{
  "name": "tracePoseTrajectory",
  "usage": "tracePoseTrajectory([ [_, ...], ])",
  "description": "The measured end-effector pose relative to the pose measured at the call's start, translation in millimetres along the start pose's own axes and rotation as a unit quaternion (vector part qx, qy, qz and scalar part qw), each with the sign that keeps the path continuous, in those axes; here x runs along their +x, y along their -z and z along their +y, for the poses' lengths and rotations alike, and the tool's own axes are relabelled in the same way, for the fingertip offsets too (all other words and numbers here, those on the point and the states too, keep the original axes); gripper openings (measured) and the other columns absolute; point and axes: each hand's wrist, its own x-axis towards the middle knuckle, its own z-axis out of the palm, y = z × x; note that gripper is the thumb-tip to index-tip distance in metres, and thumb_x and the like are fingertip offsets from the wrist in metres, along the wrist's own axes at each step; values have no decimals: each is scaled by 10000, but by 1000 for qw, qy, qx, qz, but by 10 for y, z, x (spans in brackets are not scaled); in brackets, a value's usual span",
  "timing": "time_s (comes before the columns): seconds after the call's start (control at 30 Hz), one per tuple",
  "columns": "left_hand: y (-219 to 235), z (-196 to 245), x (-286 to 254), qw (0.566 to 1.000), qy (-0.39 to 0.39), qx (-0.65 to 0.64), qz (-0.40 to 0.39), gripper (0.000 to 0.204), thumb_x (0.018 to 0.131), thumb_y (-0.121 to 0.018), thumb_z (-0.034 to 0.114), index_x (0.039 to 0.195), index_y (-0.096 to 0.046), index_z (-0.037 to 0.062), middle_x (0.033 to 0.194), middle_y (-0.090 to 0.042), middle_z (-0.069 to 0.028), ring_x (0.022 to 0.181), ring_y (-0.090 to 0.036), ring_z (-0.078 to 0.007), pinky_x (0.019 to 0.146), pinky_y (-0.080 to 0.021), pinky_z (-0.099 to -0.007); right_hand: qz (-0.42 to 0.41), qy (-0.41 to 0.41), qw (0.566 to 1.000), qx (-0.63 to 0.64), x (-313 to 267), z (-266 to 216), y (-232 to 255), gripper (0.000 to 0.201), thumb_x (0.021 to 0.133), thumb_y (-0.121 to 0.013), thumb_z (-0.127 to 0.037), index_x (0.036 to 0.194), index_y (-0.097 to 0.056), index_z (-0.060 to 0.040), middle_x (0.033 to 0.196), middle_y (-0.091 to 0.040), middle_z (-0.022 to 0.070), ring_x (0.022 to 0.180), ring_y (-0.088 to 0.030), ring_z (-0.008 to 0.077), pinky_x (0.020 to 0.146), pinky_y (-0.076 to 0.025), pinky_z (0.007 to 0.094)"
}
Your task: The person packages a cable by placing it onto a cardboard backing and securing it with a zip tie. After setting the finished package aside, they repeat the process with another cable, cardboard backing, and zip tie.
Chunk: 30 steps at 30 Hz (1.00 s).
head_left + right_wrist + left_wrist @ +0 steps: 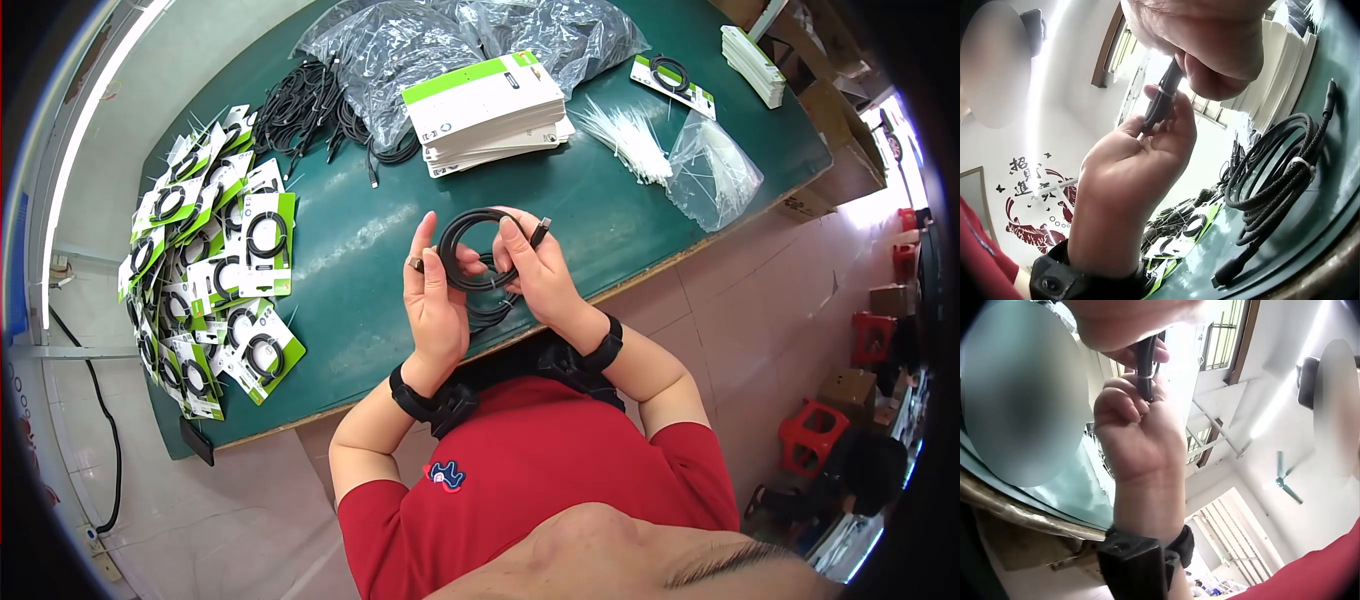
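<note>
Both hands hold a black coiled cable [447, 243] up over the table's near edge. My left hand [437, 315] pinches the coil's left side between thumb and fingers. On the other side, my right hand [543, 280] grips it with the thumb on top, and a plug [541, 232] sticks out past the fingers. A tie shows around the bundled strands [1165, 91] in the right wrist view. Below the hands, a second coiled cable [1279, 181], bound with a white tie, lies on the green table [345, 300].
Carded cables [265, 240] are heaped at the left. Behind the hands are a stack of white-green cards [490, 100], loose black cables [305, 105] and clear plastic bags [400, 60]. White zip ties [630, 140] and a plastic bag [712, 175] lie to the right.
</note>
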Motion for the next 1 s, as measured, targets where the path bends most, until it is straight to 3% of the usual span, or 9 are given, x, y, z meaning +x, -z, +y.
tracePoseTrajectory([
  [0.17,34,7,104,983,3,-155,-97,472,1093,-345,381,1378,-464,25,996,-635,-83,848,-622,-172,883,-537,-372,2,81,996,20,32,-38,-15,452,1082,-439,-300,1419,-461,0,731,-476,-27,561,-367,23,467,-292,182],
  [0.3,16,74,136,982,52,-163,-85,477,1091,-334,403,1374,-475,47,1006,-636,-86,860,-629,-186,922,-528,-428,9,123,992,27,11,-51,-5,476,1081,-437,-282,1448,-422,20,744,-476,-24,582,-376,25,477,-304,174],
  [0.37,-47,126,122,972,128,-192,34,448,1087,-345,410,1355,-501,87,1024,-638,-96,873,-637,-197,931,-516,-447,22,129,991,18,8,-57,0,487,1072,-453,-279,1450,-418,27,746,-479,-28,598,-386,24,493,-324,174],
  [0.4,-66,131,118,968,125,-211,50,428,1082,-367,406,1350,-510,104,1012,-634,-85,838,-618,-183,923,-510,-436,39,129,991,11,16,-27,-3,491,1066,-465,-280,1447,-423,28,744,-481,-32,607,-394,23,504,-339,177],
  [0.5,-69,13,133,966,74,-246,-12,390,1073,-417,389,1344,-524,130,899,-563,-30,698,-506,-121,837,-491,-353,40,188,981,41,152,132,-36,499,1062,-469,-296,1433,-444,36,730,-484,-45,643,-425,25,554,-376,190],
  [0.57,76,-21,223,966,24,-216,-139,419,1072,-421,400,1347,-521,101,754,-438,14,587,-383,-86,723,-467,-300,25,172,984,35,140,114,-67,485,1069,-450,-287,1435,-450,31,726,-480,-51,661,-435,27,581,-388,197],
  [0.67,-101,136,237,977,11,-135,-162,458,1080,-395,410,1333,-515,46,674,-345,28,522,-335,-69,622,-441,-268,-6,144,989,-19,94,70,-26,462,1083,-415,-262,1472,-433,-14,727,-477,-53,670,-439,30,605,-406,207],
  [0.77,-206,215,234,998,21,-10,-63,491,1089,-367,407,1305,-510,-10,637,-330,28,489,-309,-64,579,-446,-266,3,181,983,-27,81,28,12,438,1082,-431,-275,1448,-475,-38,708,-479,-53,641,-458,42,598,-415,215],
  [1.0,-63,286,278,992,38,68,-104,484,1092,-366,387,1328,-500,-14,679,-421,3,497,-392,-77,604,-518,-290,-65,161,985,-19,32,-74,107,440,1081,-437,-297,1444,-487,-54,699,-539,-36,636,-514,47,566,-411,224],
])
